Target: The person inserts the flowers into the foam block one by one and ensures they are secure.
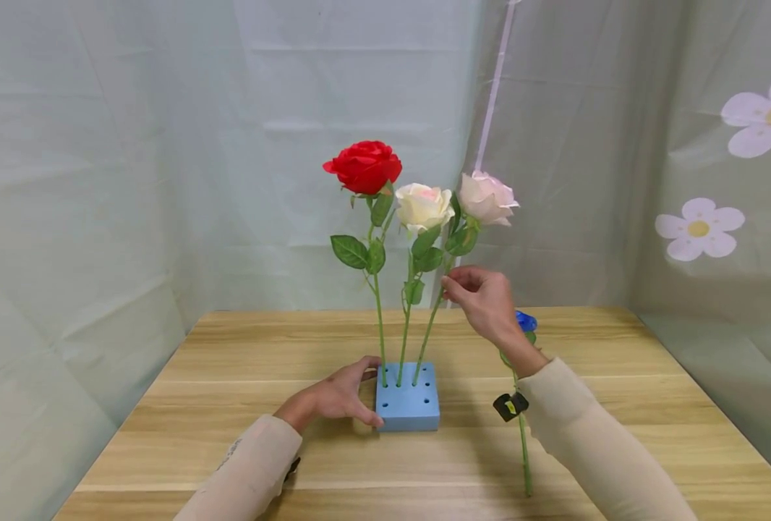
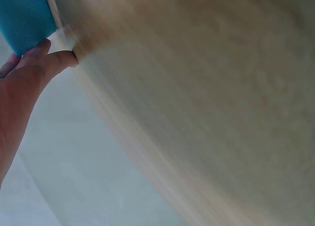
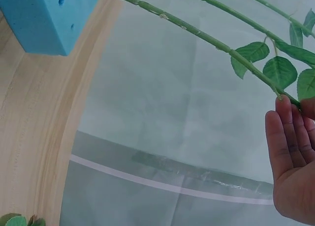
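Observation:
A light blue block [image 1: 408, 411] with holes in its top stands on the table. Three artificial roses rise from its holes: a red rose [image 1: 366, 168], a cream rose [image 1: 424, 207] and a pale pink rose [image 1: 487, 197]. My left hand [image 1: 344, 393] holds the block by its left side, thumb at the front corner and fingers further back. Between thumb and fingertips my right hand [image 1: 483, 300] pinches the pale pink rose's stem below its leaves. In the right wrist view, that green stem [image 3: 197, 33] runs from the block to the hand.
A blue rose [image 1: 526, 321] lies on the wooden table [image 1: 229, 405] at the right, partly hidden under the right forearm. A black strap device [image 1: 510, 407] is at the right wrist. Pale curtains [image 1: 333, 87] hang behind and on both sides.

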A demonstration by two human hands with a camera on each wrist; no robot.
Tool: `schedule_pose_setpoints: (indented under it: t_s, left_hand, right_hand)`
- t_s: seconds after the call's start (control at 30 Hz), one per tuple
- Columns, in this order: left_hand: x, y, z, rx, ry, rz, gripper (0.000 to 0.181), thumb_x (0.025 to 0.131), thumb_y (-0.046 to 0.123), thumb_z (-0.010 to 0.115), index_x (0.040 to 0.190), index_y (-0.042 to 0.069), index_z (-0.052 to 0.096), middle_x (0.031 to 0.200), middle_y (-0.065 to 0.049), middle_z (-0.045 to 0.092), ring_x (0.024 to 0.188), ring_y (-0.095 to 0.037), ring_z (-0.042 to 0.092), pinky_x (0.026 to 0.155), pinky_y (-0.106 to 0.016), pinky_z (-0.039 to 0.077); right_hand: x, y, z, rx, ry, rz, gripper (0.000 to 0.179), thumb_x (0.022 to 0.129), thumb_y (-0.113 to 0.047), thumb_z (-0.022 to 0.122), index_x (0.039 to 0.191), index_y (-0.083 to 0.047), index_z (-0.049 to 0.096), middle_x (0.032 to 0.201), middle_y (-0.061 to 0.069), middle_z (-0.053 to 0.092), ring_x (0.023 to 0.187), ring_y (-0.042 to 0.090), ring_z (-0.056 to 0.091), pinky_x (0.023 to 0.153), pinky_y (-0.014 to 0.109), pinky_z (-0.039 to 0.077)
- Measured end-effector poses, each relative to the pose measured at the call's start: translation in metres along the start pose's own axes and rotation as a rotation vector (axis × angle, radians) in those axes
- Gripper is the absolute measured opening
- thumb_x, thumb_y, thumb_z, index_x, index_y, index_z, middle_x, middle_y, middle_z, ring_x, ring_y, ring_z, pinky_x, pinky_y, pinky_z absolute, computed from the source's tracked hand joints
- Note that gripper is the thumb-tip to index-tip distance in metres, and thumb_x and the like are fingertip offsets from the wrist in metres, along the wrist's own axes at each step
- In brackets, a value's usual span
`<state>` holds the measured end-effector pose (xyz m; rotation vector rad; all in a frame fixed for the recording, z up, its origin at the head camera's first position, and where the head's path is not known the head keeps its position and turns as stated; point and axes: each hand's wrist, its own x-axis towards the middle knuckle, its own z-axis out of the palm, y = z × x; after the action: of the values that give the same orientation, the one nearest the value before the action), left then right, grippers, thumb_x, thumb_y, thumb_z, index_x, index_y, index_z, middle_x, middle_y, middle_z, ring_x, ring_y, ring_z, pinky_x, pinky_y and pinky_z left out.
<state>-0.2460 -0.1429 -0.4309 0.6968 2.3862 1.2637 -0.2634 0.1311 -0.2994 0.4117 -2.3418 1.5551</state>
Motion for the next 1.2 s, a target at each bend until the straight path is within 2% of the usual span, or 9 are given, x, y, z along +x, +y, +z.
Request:
schedule_pose_setpoints:
  t_s: [0.1,0.43,0.87,1.2]
  left_hand:
    - [0.0,0.0,0.0,-0.004,0.0,0.001,0.103,0.07,0.015,0.092,0.149,-0.003,0.028,0.154,-0.02,0.034,0.143,-0.037,0.034,0.114,-0.051,0.031]
    - [0.0,0.002,0.0,-0.013,0.006,-0.007,0.103,0.069,0.014,0.092,0.149,-0.003,0.029,0.154,-0.019,0.035,0.143,-0.037,0.034,0.114,-0.051,0.031]
    - [0.0,0.004,-0.001,0.005,-0.002,-0.003,0.102,0.07,0.014,0.091,0.148,-0.004,0.028,0.154,-0.021,0.034,0.143,-0.04,0.033,0.113,-0.051,0.032]
    - [-0.001,0.006,-0.003,0.027,-0.01,0.008,0.101,0.07,0.014,0.091,0.148,-0.004,0.03,0.153,-0.022,0.034,0.143,-0.041,0.033,0.112,-0.052,0.033]
  right_hand:
    - [-0.001,0.001,0.001,-0.015,-0.005,0.009,0.023,0.096,-0.018,0.067,0.108,0.002,0.071,0.093,0.012,0.072,0.08,0.02,0.07,0.068,0.025,0.055]
    - [-0.003,0.004,0.007,-0.012,-0.012,-0.043,0.021,0.094,-0.015,0.069,0.103,0.004,0.072,0.088,0.013,0.072,0.076,0.021,0.071,0.064,0.024,0.054]
    - [-0.007,0.008,0.018,-0.005,-0.025,-0.09,0.017,0.093,-0.015,0.07,0.097,0.001,0.073,0.079,0.008,0.072,0.071,0.018,0.069,0.062,0.026,0.053]
    - [-0.012,0.011,0.024,-0.017,-0.056,-0.074,0.018,0.094,-0.019,0.069,0.099,-0.002,0.074,0.078,0.004,0.071,0.071,0.017,0.068,0.063,0.032,0.054]
